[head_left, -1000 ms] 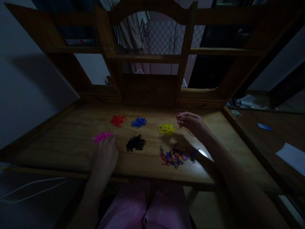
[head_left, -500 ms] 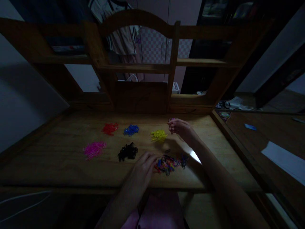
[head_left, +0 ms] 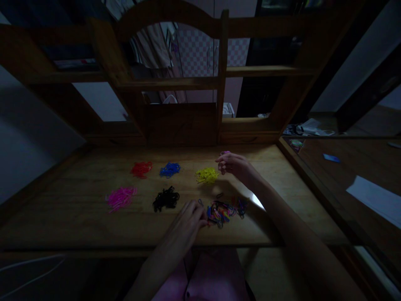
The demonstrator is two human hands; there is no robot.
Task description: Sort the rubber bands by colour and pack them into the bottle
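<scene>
Small coloured clips lie sorted in piles on a wooden desk: red, blue, yellow, pink and black. A mixed heap lies near the front edge. My left hand rests at the heap's left side, fingertips closed on clips there. My right hand hovers just right of the yellow pile, fingers pinched on a small pink piece.
A wooden hutch with shelves rises at the back of the desk. To the right stands a second wooden surface with a white sheet and a small blue object. Pink clothing shows below the desk edge.
My left hand has left the pink pile and crossed right to the mixed heap. My right hand has stayed beside the yellow pile. The view has shifted slightly.
</scene>
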